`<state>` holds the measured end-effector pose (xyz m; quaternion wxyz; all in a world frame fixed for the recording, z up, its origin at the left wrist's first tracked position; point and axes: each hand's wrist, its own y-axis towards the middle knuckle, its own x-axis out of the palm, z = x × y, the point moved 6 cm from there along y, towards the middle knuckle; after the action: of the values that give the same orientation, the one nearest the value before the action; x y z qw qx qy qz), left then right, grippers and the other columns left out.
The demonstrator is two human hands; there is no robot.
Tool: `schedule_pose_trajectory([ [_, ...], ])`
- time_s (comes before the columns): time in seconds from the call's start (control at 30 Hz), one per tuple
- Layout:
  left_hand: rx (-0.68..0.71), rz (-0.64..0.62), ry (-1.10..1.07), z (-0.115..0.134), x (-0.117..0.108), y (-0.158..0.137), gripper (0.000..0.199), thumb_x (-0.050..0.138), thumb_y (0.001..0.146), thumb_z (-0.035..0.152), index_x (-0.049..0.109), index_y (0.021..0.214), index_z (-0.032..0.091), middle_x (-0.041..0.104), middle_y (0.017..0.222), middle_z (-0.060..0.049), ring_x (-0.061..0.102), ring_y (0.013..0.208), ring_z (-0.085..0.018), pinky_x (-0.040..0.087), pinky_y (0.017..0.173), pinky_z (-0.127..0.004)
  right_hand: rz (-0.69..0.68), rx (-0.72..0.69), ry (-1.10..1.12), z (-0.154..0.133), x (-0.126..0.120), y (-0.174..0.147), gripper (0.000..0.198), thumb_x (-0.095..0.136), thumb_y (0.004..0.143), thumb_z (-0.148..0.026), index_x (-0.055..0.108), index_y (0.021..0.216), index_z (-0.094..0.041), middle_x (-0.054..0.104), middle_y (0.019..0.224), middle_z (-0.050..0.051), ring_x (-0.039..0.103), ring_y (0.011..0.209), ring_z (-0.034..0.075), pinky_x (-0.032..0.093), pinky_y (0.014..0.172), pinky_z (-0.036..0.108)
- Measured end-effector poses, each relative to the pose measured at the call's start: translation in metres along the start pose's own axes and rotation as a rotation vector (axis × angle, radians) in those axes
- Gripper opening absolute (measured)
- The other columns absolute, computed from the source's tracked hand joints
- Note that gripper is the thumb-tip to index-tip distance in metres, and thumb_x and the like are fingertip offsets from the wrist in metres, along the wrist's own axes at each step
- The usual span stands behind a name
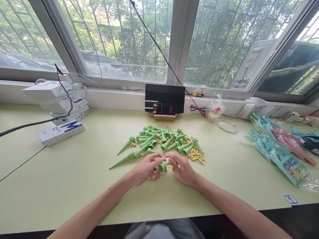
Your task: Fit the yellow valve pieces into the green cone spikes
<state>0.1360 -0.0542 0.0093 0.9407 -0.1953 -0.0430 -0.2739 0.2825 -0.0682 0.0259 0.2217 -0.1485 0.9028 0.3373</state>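
My left hand (151, 166) is closed around a green plastic watering spike (162, 166), whose wide ribbed collar faces toward me. Close against it, my right hand (182, 168) pinches a small yellow plastic tube (170, 166) beside the collar. The fingertips of both hands meet above the spike and cover part of it. Just beyond the hands lies a loose pile of green spikes (165, 144), pointing in several directions. Small yellow tubes (195, 155) are scattered at the pile's right side. A few spikes (122, 160) lie at its left.
White boxes (62, 131) are stacked at the back left, with a black cable across them. A phone (164, 109) leans on a black screen (164, 93) by the window. Bagged teal plastic items (276, 156), a clear bag (214, 111) and a white cable (227, 126) lie to the right.
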Motion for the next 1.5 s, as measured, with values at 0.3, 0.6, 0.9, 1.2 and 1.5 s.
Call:
schedule_pose_trajectory([
  [0.3, 0.111, -0.069, 0.011, 0.003, 0.011, 0.000, 0.043, 0.066, 0.086, 0.057, 0.051, 0.101, 0.020, 0.068, 0.079, -0.003, 0.046, 0.041, -0.005, 0.024, 0.040, -0.017, 0.082, 0.032, 0.029, -0.006, -0.005, 0.004, 0.032, 0.034, 0.107, -0.038, 0.061, 0.109, -0.020, 0.062, 0.070, 0.000, 0.049, 0.048, 0.010, 0.040, 0.053, 0.022],
  [0.6, 0.181, -0.062, 0.091, 0.002, 0.009, 0.001, 0.039, 0.065, 0.088, 0.053, 0.051, 0.103, 0.020, 0.069, 0.077, -0.002, 0.043, 0.040, -0.003, 0.027, 0.042, -0.017, 0.115, 0.036, 0.061, -0.004, -0.003, 0.003, 0.028, 0.037, 0.106, -0.034, 0.061, 0.106, -0.020, 0.066, 0.080, 0.002, 0.062, 0.056, 0.011, 0.044, 0.056, 0.021],
  [0.9, 0.218, -0.022, 0.129, 0.003, 0.004, 0.002, 0.043, 0.068, 0.085, 0.054, 0.051, 0.105, 0.020, 0.062, 0.064, 0.004, 0.038, 0.039, -0.004, 0.028, 0.040, -0.017, 0.180, 0.039, 0.000, -0.008, -0.007, 0.004, 0.027, 0.038, 0.105, -0.033, 0.061, 0.103, -0.020, 0.052, 0.062, -0.003, 0.049, 0.050, 0.011, 0.038, 0.050, 0.021],
  [1.2, 0.240, -0.019, 0.111, 0.005, 0.005, 0.003, 0.049, 0.073, 0.083, 0.051, 0.056, 0.115, 0.017, 0.059, 0.064, 0.003, 0.046, 0.042, -0.006, 0.034, 0.041, -0.018, 0.181, 0.036, -0.028, -0.008, -0.008, 0.005, 0.024, 0.039, 0.104, -0.031, 0.060, 0.101, -0.019, 0.047, 0.063, -0.004, 0.039, 0.051, 0.011, 0.033, 0.052, 0.023],
  [1.5, 0.244, 0.006, 0.065, 0.003, 0.006, 0.003, 0.053, 0.075, 0.082, 0.046, 0.054, 0.121, 0.017, 0.068, 0.089, -0.006, 0.062, 0.054, -0.012, 0.049, 0.050, -0.025, 0.189, 0.060, -0.074, -0.006, -0.009, 0.008, 0.026, 0.038, 0.104, -0.031, 0.060, 0.099, -0.019, 0.051, 0.064, -0.003, 0.040, 0.049, 0.011, 0.033, 0.051, 0.023],
])
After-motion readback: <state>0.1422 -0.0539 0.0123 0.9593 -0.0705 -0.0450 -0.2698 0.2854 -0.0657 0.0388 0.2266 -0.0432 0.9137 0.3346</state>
